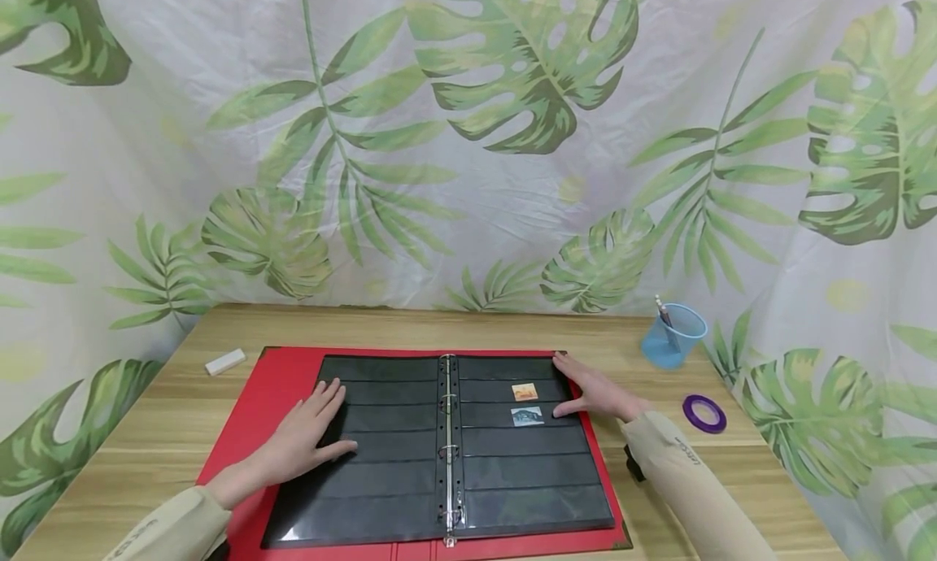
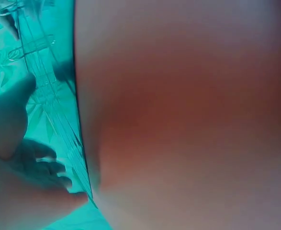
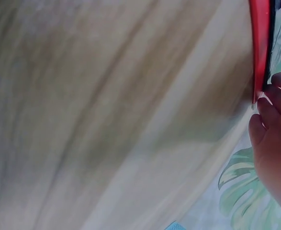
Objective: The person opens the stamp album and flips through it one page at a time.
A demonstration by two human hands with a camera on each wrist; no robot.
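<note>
Binder (image 1: 271, 398) lies spread flat on the table (image 1: 769, 496), between the two hands, so both inner sides face up. The left hand (image 1: 303, 435) rests over the outer edge of the left page (image 1: 395, 439), fingers straight, thumb apart from them and nothing gripped; it seems placed to steady that side. The right hand (image 1: 596, 392) is at the upper outer edge of the right page (image 1: 523, 471), thumb and fingers well apart with nothing pinched between, probably for the same reason. Near its thumb tip is the blue stamp (image 1: 527, 416), with the orange stamp (image 1: 524, 393) one strip above; the strips presumably hold them in rows. Metal rings (image 1: 449, 451) run down the middle, likely letting the pages turn. Farther out, a purple tape roll (image 1: 695, 424), a blue cup (image 1: 662, 350) with pencils (image 1: 664, 313) and a white block (image 1: 225, 362) sit beyond the cover, perhaps to leave the binder room
</note>
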